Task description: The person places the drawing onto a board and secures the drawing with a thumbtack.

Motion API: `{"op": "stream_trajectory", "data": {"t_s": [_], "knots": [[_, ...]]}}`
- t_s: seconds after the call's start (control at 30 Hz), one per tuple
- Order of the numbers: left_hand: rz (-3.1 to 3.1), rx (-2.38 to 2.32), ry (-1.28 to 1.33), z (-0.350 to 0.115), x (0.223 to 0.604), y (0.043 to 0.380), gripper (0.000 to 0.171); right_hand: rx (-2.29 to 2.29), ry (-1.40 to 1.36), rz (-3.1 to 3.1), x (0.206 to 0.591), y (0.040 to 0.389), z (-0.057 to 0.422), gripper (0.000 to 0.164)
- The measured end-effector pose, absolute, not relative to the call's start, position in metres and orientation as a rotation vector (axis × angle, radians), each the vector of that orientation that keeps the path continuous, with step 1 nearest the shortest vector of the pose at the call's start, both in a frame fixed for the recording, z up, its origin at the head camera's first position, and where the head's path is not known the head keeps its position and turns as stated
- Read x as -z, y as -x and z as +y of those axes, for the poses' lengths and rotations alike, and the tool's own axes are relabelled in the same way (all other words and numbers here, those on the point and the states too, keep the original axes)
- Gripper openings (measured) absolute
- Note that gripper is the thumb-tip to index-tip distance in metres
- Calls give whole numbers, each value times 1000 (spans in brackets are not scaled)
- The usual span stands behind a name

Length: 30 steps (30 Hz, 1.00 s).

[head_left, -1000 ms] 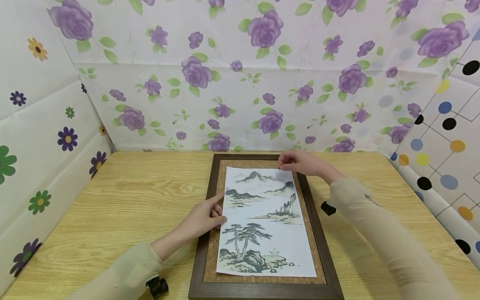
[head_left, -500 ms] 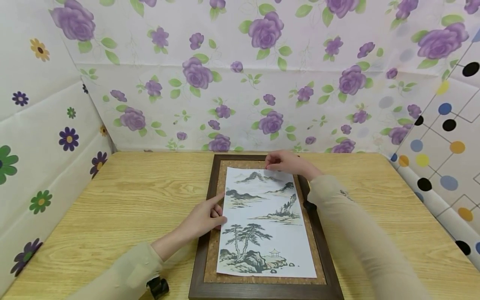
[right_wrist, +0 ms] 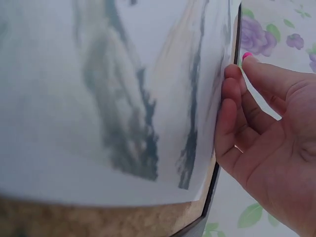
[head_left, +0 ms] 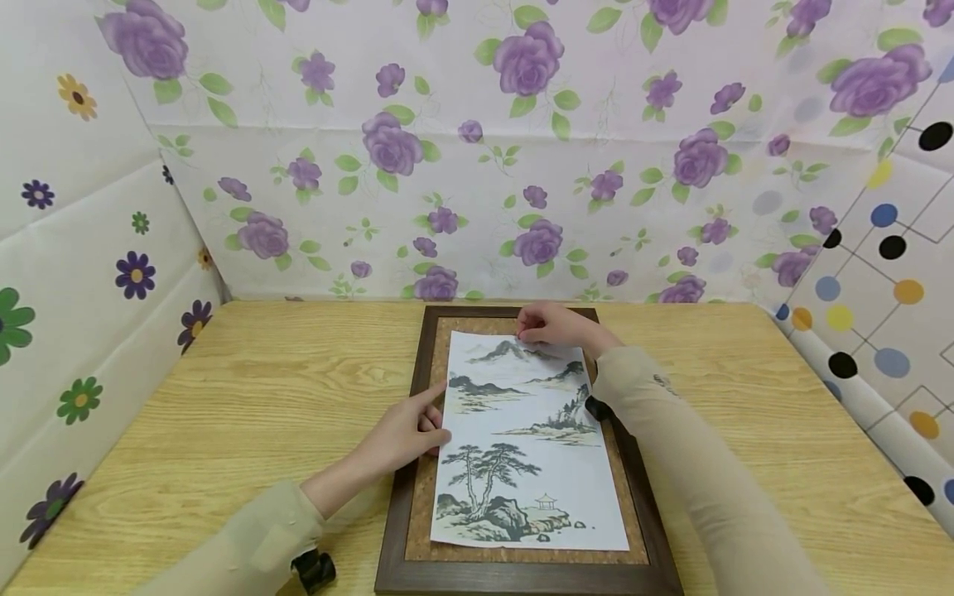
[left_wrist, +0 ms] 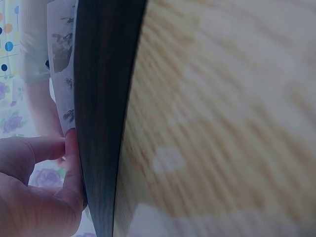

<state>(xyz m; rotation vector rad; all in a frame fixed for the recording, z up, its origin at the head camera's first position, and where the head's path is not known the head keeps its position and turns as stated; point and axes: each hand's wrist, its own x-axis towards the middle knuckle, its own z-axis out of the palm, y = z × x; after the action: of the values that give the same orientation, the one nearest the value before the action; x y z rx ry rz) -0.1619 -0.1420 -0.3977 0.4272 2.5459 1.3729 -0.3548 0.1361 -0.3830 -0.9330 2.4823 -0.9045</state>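
A white sheet (head_left: 522, 472) printed with an ink landscape lies on a cork board (head_left: 477, 556) in a dark brown frame (head_left: 514, 575). At the sheet's left edge rests my left hand (head_left: 406, 430), its index finger straight and thumb extended onto the paper, the other fingers tucked. In the left wrist view that hand (left_wrist: 44, 182) lies along the frame's side. My right hand (head_left: 555, 324) is at the sheet's top edge. Its thumb and index fingertip pinch a small pink push pin (right_wrist: 247, 55), mostly hidden by the fingers; its other fingers touch the paper.
The framed board lies on a wood-grain table (head_left: 246, 414). Behind it rises a white cloth with purple roses (head_left: 391, 145). A flower-printed cloth (head_left: 74, 273) stands at the left and a dotted one (head_left: 887, 314) at the right. Dark wrist cameras sit on both sleeves.
My right hand has slid left along the sheet's top edge, from near its right corner to about the middle, with the push pin. The left hand and the sheet have stayed in place.
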Motion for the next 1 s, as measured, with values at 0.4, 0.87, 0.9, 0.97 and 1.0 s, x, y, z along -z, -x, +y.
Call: {"op": "stream_trajectory", "data": {"t_s": [0.4, 0.87, 0.9, 0.97, 1.0], "knots": [[2566, -1350, -419, -142, 398, 163, 77, 740, 929, 2536, 380, 352, 130, 7], [2571, -1333, -452, -140, 398, 163, 75, 697, 904, 2573, 381, 353, 130, 9], [2576, -1327, -453, -141, 398, 163, 75, 698, 900, 2575, 382, 352, 129, 9], [2582, -1320, -450, -141, 398, 163, 76, 700, 893, 2580, 382, 352, 128, 9], [2585, -1317, -449, -141, 398, 163, 76, 700, 888, 2583, 382, 352, 128, 9]]}}
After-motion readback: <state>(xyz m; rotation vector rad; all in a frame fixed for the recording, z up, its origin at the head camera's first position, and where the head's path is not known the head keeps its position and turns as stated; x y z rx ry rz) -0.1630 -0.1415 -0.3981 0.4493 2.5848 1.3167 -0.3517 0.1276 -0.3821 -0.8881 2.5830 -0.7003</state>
